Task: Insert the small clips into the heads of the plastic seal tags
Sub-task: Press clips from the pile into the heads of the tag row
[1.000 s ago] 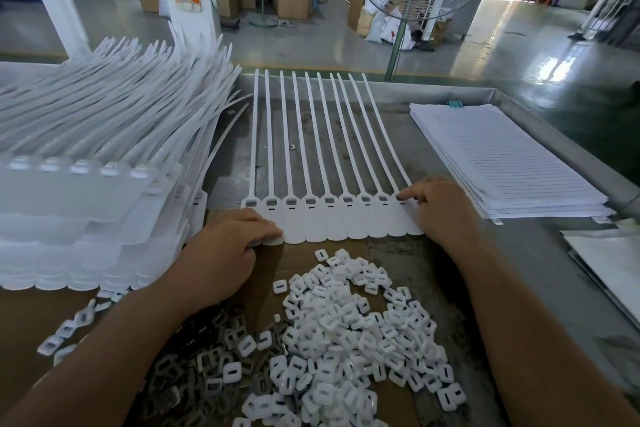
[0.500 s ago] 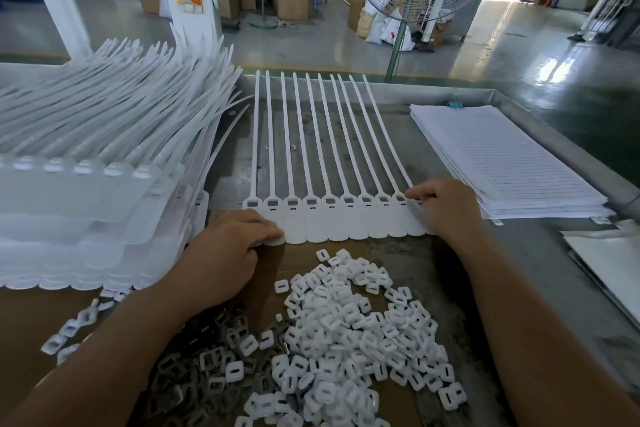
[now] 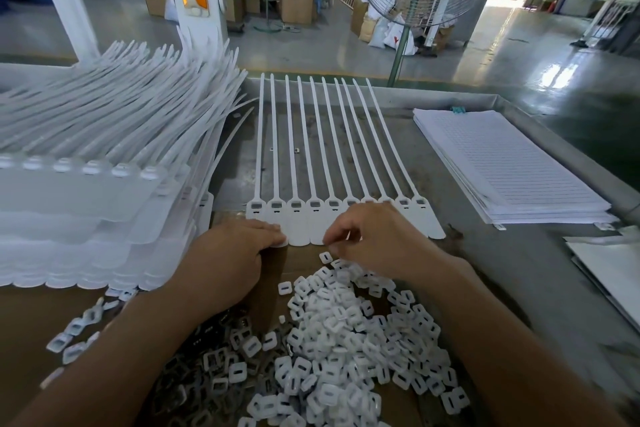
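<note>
A joined row of white plastic seal tags (image 3: 313,218) lies flat on the metal table, straps pointing away from me and heads with small windows (image 3: 295,205) in a line. My left hand (image 3: 228,253) presses straight fingers on the row's leftmost flag. My right hand (image 3: 374,239) hovers with curled fingers over the flags' lower edge, just above the pile of small white clips (image 3: 346,340). I see nothing between its fingers. One loose clip (image 3: 325,257) lies right below its fingertips.
A tall stack of tag sheets (image 3: 86,166) fills the left side. Grey metal inserts (image 3: 214,374) lie left of the white clips on cardboard (image 3: 34,322). A stack of lined paper (image 3: 502,163) sits at the right, inside the table's raised rim (image 3: 519,107).
My right hand left the right end of the tag row and came in toward the middle, down near the clip pile, fingers now curled. My left hand stayed on the left flag.
</note>
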The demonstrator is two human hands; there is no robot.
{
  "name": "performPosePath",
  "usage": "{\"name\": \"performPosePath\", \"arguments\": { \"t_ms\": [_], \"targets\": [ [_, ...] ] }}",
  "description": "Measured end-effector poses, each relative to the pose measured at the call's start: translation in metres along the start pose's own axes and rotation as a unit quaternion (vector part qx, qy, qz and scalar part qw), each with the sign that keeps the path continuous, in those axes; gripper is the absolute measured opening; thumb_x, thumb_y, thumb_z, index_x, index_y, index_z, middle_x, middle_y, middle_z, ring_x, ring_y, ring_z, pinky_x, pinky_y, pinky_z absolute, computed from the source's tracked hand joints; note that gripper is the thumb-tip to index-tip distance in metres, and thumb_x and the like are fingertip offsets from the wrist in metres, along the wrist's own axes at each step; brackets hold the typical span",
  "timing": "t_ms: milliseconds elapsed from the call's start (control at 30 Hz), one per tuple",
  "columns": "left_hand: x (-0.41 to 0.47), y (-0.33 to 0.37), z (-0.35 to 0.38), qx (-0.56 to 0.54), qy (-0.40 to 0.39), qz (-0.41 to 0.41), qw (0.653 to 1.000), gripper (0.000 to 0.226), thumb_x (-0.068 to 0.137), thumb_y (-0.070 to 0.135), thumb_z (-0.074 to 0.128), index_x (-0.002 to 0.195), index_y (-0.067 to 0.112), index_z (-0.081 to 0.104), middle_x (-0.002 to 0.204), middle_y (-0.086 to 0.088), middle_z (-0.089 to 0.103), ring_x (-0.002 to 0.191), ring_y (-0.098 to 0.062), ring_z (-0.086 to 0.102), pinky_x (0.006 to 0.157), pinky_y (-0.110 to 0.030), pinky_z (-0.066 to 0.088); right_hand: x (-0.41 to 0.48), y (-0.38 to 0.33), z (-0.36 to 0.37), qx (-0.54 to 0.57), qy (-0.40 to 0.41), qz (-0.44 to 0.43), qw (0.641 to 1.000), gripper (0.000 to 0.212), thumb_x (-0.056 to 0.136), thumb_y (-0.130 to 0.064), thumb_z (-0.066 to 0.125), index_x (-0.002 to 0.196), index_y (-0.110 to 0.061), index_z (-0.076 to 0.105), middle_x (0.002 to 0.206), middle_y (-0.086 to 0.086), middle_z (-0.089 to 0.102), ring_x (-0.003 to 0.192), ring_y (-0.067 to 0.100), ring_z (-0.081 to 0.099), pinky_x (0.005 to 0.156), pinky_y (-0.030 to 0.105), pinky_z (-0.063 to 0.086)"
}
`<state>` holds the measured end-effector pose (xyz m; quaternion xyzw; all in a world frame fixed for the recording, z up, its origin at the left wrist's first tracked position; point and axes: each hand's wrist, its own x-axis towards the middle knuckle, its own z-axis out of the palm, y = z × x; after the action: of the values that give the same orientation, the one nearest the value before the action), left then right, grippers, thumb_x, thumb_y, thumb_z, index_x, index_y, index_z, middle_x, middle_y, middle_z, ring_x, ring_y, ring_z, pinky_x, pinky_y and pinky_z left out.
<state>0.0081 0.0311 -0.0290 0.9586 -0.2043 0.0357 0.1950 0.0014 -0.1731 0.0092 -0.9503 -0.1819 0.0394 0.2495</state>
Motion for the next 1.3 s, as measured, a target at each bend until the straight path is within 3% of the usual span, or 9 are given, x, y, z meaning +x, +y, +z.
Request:
{"name": "performPosePath", "arguments": {
  "t_ms": [267,367,467,567,700,767,933,1067,1300],
  "targets": [
    [0.0,0.002,0.001,0.019,-0.013,-0.005,1.0,0.055,0.087,0.0,0.04,0.13,0.033,0.047,0.14,0.017,0.04,0.13,-0.002,0.031,0.107,-0.022,0.024,0.002,-0.005,0.012,-0.037,-0.016,0.014,0.999,0.009,0.083,-0.021,0.065,0.09,-0.022,0.07,0.079,-0.016,0.05,0.077,0.002,0.048,0.074,0.019,0.04],
    [0.001,0.004,0.002,0.03,-0.023,-0.002,0.999,0.056,0.087,0.0,0.04,0.132,0.033,0.045,0.141,0.017,0.038,0.131,-0.001,0.029,0.106,-0.019,0.022,0.002,-0.004,0.014,-0.014,-0.006,0.014,1.0,0.012,0.081,-0.015,0.066,0.078,-0.025,0.062,0.07,-0.02,0.05,0.068,-0.002,0.049,0.069,0.016,0.04],
    [0.001,0.006,0.002,0.047,-0.035,0.007,0.998,0.056,0.086,0.002,0.041,0.134,0.032,0.042,0.144,0.016,0.035,0.132,-0.001,0.028,0.106,-0.018,0.02,0.002,-0.002,0.014,0.035,0.011,0.02,0.999,0.013,0.084,-0.01,0.063,0.087,-0.023,0.065,0.067,-0.021,0.051,0.062,-0.008,0.049,0.061,0.006,0.037],
    [0.0,0.008,0.001,0.052,-0.028,0.016,0.998,0.056,0.086,0.005,0.041,0.135,0.032,0.04,0.144,0.016,0.034,0.132,-0.001,0.028,0.107,-0.018,0.019,0.004,-0.002,0.011,0.089,0.041,0.027,0.995,0.014,0.085,-0.01,0.062,0.093,-0.018,0.071,0.072,-0.02,0.057,0.067,-0.011,0.054,0.067,0.001,0.041],
    [-0.003,0.011,0.001,0.042,-0.011,0.025,0.999,0.052,0.088,0.006,0.04,0.133,0.031,0.043,0.143,0.014,0.037,0.13,0.0,0.031,0.104,-0.014,0.016,0.014,-0.008,0.005,0.12,0.057,0.04,0.99,0.014,0.085,-0.013,0.061,0.081,-0.026,0.062,0.08,-0.009,0.067,0.075,0.002,0.063,0.071,0.015,0.049],
    [-0.003,0.011,0.002,0.045,-0.001,0.031,0.998,0.049,0.089,0.009,0.04,0.132,0.03,0.045,0.142,0.013,0.04,0.129,-0.002,0.035,0.105,-0.016,0.021,0.025,-0.015,0.004,0.1,0.04,0.038,0.993,0.018,0.087,-0.015,0.06,0.077,-0.03,0.058,0.075,-0.013,0.064,0.072,0.001,0.063,0.067,0.012,0.048],
    [-0.004,0.012,0.0,0.042,0.011,0.041,0.998,0.044,0.088,0.011,0.038,0.125,0.028,0.054,0.133,0.01,0.051,0.119,-0.008,0.048,0.098,-0.022,0.036,0.063,-0.029,0.011,0.072,0.032,0.016,0.997,0.009,0.089,-0.014,0.057,0.087,-0.017,0.065,0.072,-0.019,0.052,0.068,-0.003,0.05,0.064,0.013,0.039],
    [-0.005,0.013,0.001,0.047,0.005,0.053,0.997,0.045,0.088,0.01,0.037,0.126,0.028,0.053,0.131,0.009,0.051,0.115,-0.009,0.05,0.096,-0.024,0.04,0.088,-0.038,0.027,0.065,0.033,0.02,0.997,0.016,0.091,-0.011,0.054,0.092,-0.002,0.067,0.088,-0.005,0.065,0.07,0.002,0.056,0.053,0.012,0.04],
    [-0.003,0.01,0.004,0.07,0.016,0.058,0.996,0.04,0.091,0.015,0.037,0.124,0.029,0.054,0.122,0.01,0.056,0.103,-0.009,0.055,0.079,-0.018,0.04,0.104,-0.044,0.043,0.029,0.012,0.042,0.999,0.015,0.089,-0.007,0.054,0.09,-0.006,0.069,0.108,0.002,0.067,0.098,0.016,0.06,0.076,0.022,0.042]
  ]
}}
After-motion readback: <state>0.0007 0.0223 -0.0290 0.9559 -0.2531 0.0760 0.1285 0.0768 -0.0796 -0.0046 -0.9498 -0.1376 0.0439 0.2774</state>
